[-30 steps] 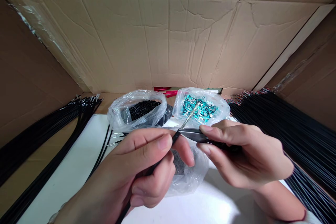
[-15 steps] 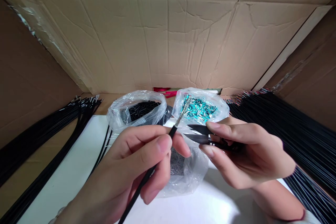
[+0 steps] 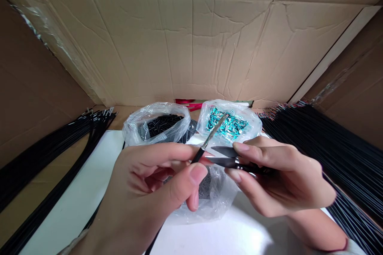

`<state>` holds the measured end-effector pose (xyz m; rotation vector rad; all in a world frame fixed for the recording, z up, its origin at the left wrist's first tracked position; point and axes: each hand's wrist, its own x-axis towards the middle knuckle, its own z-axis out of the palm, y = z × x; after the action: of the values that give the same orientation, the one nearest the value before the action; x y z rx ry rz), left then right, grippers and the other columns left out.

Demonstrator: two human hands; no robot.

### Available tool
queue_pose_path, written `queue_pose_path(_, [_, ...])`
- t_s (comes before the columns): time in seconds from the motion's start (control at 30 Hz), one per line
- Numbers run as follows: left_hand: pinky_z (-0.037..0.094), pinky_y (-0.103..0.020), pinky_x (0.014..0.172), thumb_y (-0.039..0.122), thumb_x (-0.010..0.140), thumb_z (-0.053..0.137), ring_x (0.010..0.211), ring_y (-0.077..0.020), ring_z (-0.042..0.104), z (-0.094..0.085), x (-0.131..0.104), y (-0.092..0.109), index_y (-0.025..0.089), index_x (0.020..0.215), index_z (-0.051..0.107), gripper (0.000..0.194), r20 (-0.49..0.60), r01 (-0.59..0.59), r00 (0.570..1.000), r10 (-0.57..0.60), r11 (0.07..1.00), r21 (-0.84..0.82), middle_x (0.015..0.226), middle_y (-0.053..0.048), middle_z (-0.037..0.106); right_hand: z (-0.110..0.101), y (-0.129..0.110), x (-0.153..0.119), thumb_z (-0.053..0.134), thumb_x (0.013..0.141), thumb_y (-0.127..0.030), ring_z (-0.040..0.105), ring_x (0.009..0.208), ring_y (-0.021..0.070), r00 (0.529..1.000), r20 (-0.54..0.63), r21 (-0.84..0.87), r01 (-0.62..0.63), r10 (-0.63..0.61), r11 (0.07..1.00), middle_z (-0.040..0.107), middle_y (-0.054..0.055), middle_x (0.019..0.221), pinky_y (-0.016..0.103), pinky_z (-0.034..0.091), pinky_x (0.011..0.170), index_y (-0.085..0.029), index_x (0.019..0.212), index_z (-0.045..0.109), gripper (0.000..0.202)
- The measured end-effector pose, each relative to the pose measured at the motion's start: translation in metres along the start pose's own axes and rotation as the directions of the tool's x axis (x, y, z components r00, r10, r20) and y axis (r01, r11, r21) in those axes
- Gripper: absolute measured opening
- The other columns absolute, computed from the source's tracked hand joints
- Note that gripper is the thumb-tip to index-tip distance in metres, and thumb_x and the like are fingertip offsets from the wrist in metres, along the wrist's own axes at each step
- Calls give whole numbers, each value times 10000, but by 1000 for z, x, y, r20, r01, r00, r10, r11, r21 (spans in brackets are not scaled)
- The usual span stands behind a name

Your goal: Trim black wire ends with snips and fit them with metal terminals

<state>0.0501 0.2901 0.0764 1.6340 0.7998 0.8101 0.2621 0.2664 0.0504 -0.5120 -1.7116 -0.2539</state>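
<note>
Between its thumb and fingers my left hand (image 3: 158, 179) pinches a black cable (image 3: 198, 155). A bare silvery section, which looks like braided shield, sticks out of the black jacket and slants up to the right. My right hand (image 3: 278, 175) grips small black thread snips (image 3: 224, 157) with the thumb and fingers on either side. The two blades are parted and point left, their tips close to where the jacket ends. I cannot tell whether a blade touches the cable. Below my left hand the cable's tail runs down, partly hidden by the hand.
Behind my hands stand a clear bag of short black tubes (image 3: 161, 124) and a clear bag of teal-and-silver pieces (image 3: 229, 124). Another plastic bag (image 3: 203, 213) lies beneath them. Bundles of black cables lie left (image 3: 60, 143) and right (image 3: 332, 139). Cardboard walls (image 3: 191, 48) enclose the white surface.
The cable's bare end has shifted slightly right and tilted more. My left thumb and fingers have changed their hold on the cable. The snips moved slightly left, blades still parted.
</note>
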Motion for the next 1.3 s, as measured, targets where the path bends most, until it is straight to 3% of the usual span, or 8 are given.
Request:
queue_pose_path(0.2, [392, -226, 454, 326, 878, 728, 468, -99, 500, 5, 2, 9, 224, 589, 639, 319, -78, -52, 995, 60, 994, 99, 496, 46, 570, -6, -1, 4, 635, 858, 37, 612, 572, 118, 995, 99, 17, 29, -30, 999, 743, 71, 807, 240, 512, 434, -62, 1379, 617, 531])
queue_pose_path(0.43, [417, -191, 409, 292, 829, 766, 443, -100, 512, 11, -2, 6, 246, 688, 688, 168, -184, -134, 967, 178, 964, 231, 492, 67, 561, -5, -2, 0, 644, 913, -5, 630, 563, 121, 994, 109, -36, -4, 8, 999, 693, 36, 691, 244, 511, 451, -86, 1124, 663, 226])
queue_pose_path(0.57, [416, -159, 364, 245, 854, 730, 401, -85, 531, 12, 0, 0, 269, 720, 679, 145, -209, -270, 906, 367, 884, 382, 503, 94, 573, -6, -3, -1, 665, 944, -56, 617, 528, 122, 992, 116, -49, -37, 42, 998, 674, 42, 646, 258, 485, 423, -90, 977, 674, 49])
queue_pose_path(0.77, [422, -114, 330, 222, 839, 743, 375, -56, 547, 15, 0, 0, 314, 778, 678, 128, -241, -391, 778, 580, 747, 537, 546, 136, 609, -11, -4, 3, 665, 963, -79, 620, 514, 127, 984, 172, -54, -32, 41, 998, 677, 49, 628, 266, 503, 419, -81, 1002, 669, 40])
queue_pose_path(0.97, [460, -18, 375, 188, 772, 753, 402, -6, 584, 23, -1, 5, 349, 782, 721, 164, -365, -343, 731, 577, 772, 535, 597, 175, 688, -12, -7, 2, 629, 977, -60, 606, 520, 111, 982, 180, -103, -41, 59, 994, 661, 23, 634, 255, 496, 424, -107, 1001, 658, 60])
queue_pose_path(1.1, [575, -70, 473, 200, 748, 761, 473, -63, 692, 27, -3, 5, 335, 722, 733, 140, -417, -312, 680, 602, 753, 579, 623, 138, 753, -12, -10, 3, 599, 1000, -78, 580, 512, 98, 980, 190, -140, -26, 53, 990, 625, 6, 610, 249, 484, 434, -108, 970, 662, 76])
queue_pose_path(1.3, [640, -122, 606, 263, 827, 702, 549, -116, 747, 32, -7, -4, 308, 737, 762, 118, -468, -240, 595, 654, 700, 673, 701, 60, 800, -15, -12, 6, 587, 1004, -75, 596, 520, 100, 977, 204, -166, -35, 69, 986, 631, 7, 607, 249, 496, 443, -115, 927, 657, 112])
